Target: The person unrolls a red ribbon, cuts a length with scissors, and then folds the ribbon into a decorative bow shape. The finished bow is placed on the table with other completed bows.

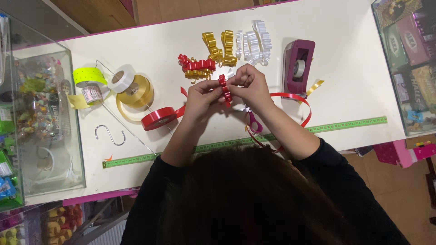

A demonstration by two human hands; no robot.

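My left hand (pixel 203 97) and my right hand (pixel 252 87) meet over the middle of the white table (pixel 345 68). Together they pinch a folded stack of red ribbon loops (pixel 224 89) between the fingertips. A loose red ribbon tail (pixel 297 100) curls out from under my right wrist. A red ribbon spool (pixel 158 118) lies just left of my left forearm. Pink-handled scissors (pixel 253 121) lie under my right forearm.
Finished red (pixel 196 65), gold (pixel 219 45) and white (pixel 253 44) ribbon bows lie beyond the hands. A maroon tape dispenser (pixel 297 67) stands at right. Gold (pixel 136 91), white and yellow rolls sit at left, with a metal hook (pixel 110 134). A green measuring tape (pixel 345 124) runs along the near edge. Glass cases flank both sides.
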